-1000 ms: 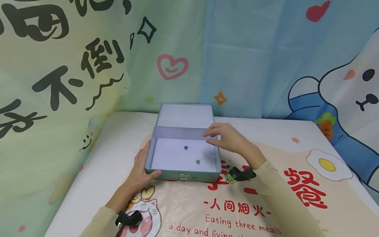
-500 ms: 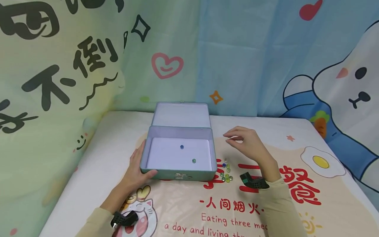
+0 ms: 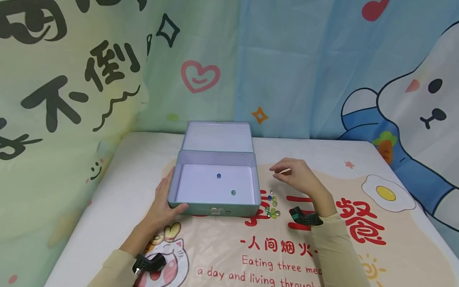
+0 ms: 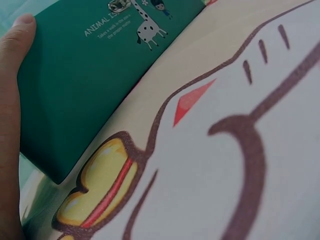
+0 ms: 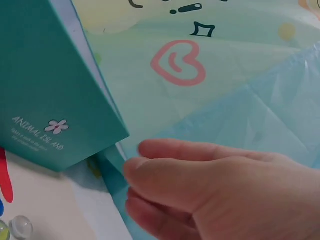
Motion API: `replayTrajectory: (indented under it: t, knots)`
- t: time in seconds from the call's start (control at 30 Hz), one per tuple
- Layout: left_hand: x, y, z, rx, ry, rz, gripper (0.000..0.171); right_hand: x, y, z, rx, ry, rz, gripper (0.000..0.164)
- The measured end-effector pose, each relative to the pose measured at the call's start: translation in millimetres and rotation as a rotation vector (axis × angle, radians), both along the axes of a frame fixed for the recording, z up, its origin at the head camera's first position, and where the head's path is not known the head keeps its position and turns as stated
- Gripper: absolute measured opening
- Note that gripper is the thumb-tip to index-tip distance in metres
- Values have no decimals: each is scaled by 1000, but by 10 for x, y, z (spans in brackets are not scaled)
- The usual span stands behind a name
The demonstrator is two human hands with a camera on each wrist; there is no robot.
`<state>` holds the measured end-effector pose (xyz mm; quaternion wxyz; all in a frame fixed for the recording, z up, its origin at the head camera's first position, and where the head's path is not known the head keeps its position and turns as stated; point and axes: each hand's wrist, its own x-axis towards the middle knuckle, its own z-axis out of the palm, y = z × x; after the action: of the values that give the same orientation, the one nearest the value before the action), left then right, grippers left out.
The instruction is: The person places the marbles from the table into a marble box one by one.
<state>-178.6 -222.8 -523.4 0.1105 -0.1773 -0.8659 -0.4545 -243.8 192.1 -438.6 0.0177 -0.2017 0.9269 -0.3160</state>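
Note:
A green tin box (image 3: 219, 210) with a pale lilac inside stands on the table, its lid (image 3: 216, 136) raised at the back. Inside lie a blue marble (image 3: 218, 175) and a green marble (image 3: 233, 192). My left hand (image 3: 161, 205) holds the box at its front left corner, thumb on the front and fingers along the left side. To the right of the box my right hand (image 3: 299, 177) hovers with fingers loosely bent; nothing shows between thumb and fingertips (image 5: 137, 167). Below it lie several loose glass marbles (image 3: 273, 212), mostly green, one blue, one clear.
A printed cloth (image 3: 222, 247) with red writing and a cartoon cat covers the table (image 3: 150, 149). A patterned curtain (image 3: 276, 71) hangs close behind the lid. Black straps with cameras (image 3: 305, 217) sit on both wrists.
My right hand has moved off the box's right edge, out to the right, then slightly down. The head view has shifted slightly. My left hand stays on the box; both marbles inside lie still.

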Motion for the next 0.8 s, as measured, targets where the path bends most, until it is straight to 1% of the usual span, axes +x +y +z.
replayTrajectory:
  t: [0.23,0.33,0.47,0.67,0.8]
  knots:
    - [8,-8,-25,-4,-15,6,110,-3,-4,-91,53,-80,56,19]
    - [17,-15,-18,-13,-27,14,110,-2,-27,-127,68,-113,76,18]
    - [17,-15,-6,-25,-44,17,110,0,-49,-158,91,-128,93,17]
    - [23,0,1,-21,-58,25,109,-4,-44,-167,135,-156,78,14]
    - [27,11,4,-13,-53,27,108,-13,-41,-167,156,-190,59,12]
